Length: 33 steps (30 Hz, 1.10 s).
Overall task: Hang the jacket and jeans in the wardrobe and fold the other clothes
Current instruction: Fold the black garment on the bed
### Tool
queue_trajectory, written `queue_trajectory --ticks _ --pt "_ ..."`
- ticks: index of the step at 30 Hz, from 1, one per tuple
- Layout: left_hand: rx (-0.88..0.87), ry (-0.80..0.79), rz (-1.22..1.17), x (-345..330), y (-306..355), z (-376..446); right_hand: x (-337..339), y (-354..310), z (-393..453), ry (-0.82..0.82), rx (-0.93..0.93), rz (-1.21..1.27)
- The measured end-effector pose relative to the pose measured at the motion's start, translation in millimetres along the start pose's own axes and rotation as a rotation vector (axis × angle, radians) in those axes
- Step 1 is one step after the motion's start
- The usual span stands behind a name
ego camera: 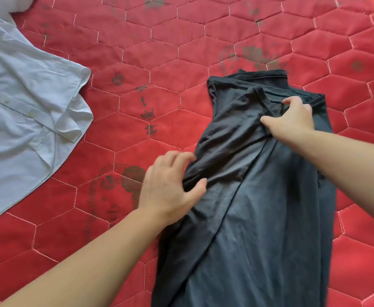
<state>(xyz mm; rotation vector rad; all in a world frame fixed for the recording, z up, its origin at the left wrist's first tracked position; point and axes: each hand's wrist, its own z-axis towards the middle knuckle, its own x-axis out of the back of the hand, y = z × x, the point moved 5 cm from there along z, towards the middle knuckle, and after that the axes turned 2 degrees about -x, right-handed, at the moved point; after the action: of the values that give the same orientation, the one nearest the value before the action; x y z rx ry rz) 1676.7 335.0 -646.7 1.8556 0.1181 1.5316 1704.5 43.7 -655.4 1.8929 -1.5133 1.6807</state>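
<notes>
The dark shirt [259,196] lies on the red quilted bed [159,52], right of the middle of the view, already narrowed into 1 long strip with both sides turned in over the centre. Its long axis runs from the near edge of the view away from the person, leaning slightly to the left as it goes, and the collar end points away, toward the far side of the bed. The left hand [170,187] sits at the strip's left edge about halfway along, fingers curled and thumb pressed on top, pinching a bunched ridge of cloth. The right hand [292,117] is near the collar with fingers curled into a gathered fold, holding it. The likely trouble is that the soft, slack cloth slips: if either hand lifts before the overlapping panels lie flat, the turned-in sides can spring open and the strip will lose its straight edges. The bunch under the left hand could also get trapped inside the next fold and leave a lump, so it probably needs smoothing first. Pulling the collar end too hard could drag the strip crooked. The white shirt [26,111] lies spread at the left of the bed, well apart from the dark one, not yet folded.
</notes>
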Motion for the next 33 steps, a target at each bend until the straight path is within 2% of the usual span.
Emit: queue_trajectory --ticks 1,3,5,6,11,15,20,24,26,29,31,33 --pt "-0.113 -0.029 0.086 -7.9 10.4 9.3 -2.9 -1.2 1.3 -0.031 0.032 -0.044" --pt "-0.209 -0.199 0.272 -29.9 22.6 22.7 -7.2 -4.0 3.8 -0.051 0.125 -0.172" --pt "-0.181 -0.345 0.394 -50.5 17.1 28.0 -5.8 -7.3 8.1 -0.024 0.21 -0.273" --pt "-0.154 -0.365 0.418 -56.4 11.4 27.8 -3.3 -9.7 11.4 -0.019 0.237 -0.32" --pt "-0.006 -0.229 0.364 -60.1 -4.8 25.4 3.8 -22.3 43.6 -0.112 0.325 -0.594" --pt "0.081 -0.155 0.326 -59.4 -5.6 26.8 -0.5 -28.0 63.2 -0.239 0.347 -0.671" --pt "0.07 -0.124 0.332 -59.8 -6.0 26.7 0.1 -38.1 72.3 -0.233 0.391 -0.69" --pt "0.054 -0.11 0.339 -61.4 -6.1 27.9 3.2 -58.7 69.2 -0.222 0.435 -0.8" --pt "0.068 -0.127 0.336 -60.9 -6.9 27.6 0.4 -67.7 59.1 -0.25 0.522 -0.745" --pt "0.082 -0.165 0.333 -61.3 -7.8 27.9 0.4 -71.2 30.0 -0.303 0.648 -0.505" --pt "0.088 -0.186 0.235 -58.9 -6.4 30.1 9.8 -72.7 -1.4 -0.171 0.769 -0.429" --pt "0.154 -0.15 -0.029 -44.1 -6.8 34.8 15.6 -68.9 -43.0 -0.07 0.894 -0.46"
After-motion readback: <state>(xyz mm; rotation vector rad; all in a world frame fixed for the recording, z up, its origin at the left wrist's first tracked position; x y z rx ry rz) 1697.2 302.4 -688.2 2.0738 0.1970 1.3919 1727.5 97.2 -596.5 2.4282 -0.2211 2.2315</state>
